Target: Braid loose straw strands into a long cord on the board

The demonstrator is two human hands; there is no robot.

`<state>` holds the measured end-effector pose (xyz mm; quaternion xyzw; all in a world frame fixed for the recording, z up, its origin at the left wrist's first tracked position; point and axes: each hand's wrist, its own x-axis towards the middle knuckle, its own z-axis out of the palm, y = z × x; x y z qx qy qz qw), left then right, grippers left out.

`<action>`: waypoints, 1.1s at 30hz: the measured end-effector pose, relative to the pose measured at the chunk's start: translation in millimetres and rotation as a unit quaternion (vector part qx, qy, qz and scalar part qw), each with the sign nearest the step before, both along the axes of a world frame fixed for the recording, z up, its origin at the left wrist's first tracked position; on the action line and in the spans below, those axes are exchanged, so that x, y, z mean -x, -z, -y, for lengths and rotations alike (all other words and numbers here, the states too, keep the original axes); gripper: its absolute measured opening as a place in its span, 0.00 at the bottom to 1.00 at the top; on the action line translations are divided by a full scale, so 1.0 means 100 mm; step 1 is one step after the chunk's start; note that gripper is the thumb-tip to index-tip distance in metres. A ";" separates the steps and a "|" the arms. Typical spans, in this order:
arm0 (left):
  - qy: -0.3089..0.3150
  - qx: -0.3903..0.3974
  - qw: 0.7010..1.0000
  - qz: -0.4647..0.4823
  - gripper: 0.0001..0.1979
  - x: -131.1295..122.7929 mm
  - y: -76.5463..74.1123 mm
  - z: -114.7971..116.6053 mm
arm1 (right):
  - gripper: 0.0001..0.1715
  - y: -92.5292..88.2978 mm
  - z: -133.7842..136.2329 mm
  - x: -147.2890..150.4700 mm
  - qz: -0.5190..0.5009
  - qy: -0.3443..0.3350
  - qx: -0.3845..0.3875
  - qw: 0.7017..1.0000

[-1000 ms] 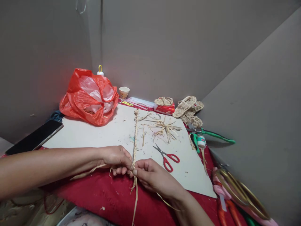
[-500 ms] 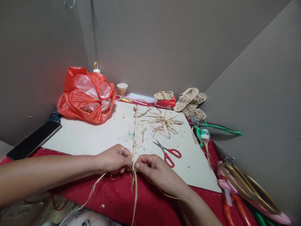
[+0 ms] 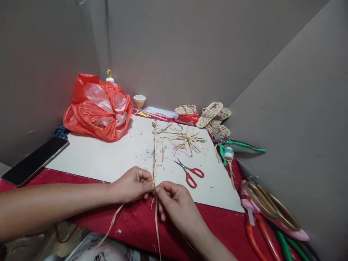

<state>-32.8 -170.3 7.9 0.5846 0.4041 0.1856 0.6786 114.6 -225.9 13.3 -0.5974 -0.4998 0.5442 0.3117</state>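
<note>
A narrow straw braid (image 3: 155,156) runs straight toward me across the white board (image 3: 130,152). At its near end my left hand (image 3: 136,185) is closed, thumb and fingers pinching the braid. My right hand (image 3: 172,201) meets it there, its thumb and index finger pressed together at the strands. One loose strand (image 3: 158,228) hangs straight down between the hands, and another trails below my left hand. Exactly which strand each fingertip grips is partly hidden. Red-handled scissors (image 3: 190,173) lie spread on the board, right of the braid.
Straw pieces (image 3: 190,140) lie scattered on the board. At the back are a red plastic bag (image 3: 98,108), a paper cup (image 3: 139,102) and woven straw sandals (image 3: 210,114). A phone (image 3: 36,159) lies left. Green-handled pruners (image 3: 244,145) and large gold-handled scissors (image 3: 272,206) sit right.
My right hand's fingertips have drawn in against the left at the braid's end, and its lower fingers now show beneath. The whole view has shifted slightly.
</note>
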 end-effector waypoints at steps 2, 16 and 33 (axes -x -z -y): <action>0.000 0.014 1.000 0.005 0.07 0.00 0.00 0.00 | 0.16 0.06 0.05 0.01 0.029 0.003 -0.032 0.999; 0.017 0.044 0.997 0.062 0.16 0.03 -0.04 0.00 | 0.18 0.23 0.18 0.12 0.279 0.016 -0.256 0.925; 0.082 0.095 0.985 0.119 0.13 0.07 -0.07 -0.07 | 0.26 -0.19 0.06 -0.20 0.030 0.053 -0.059 0.996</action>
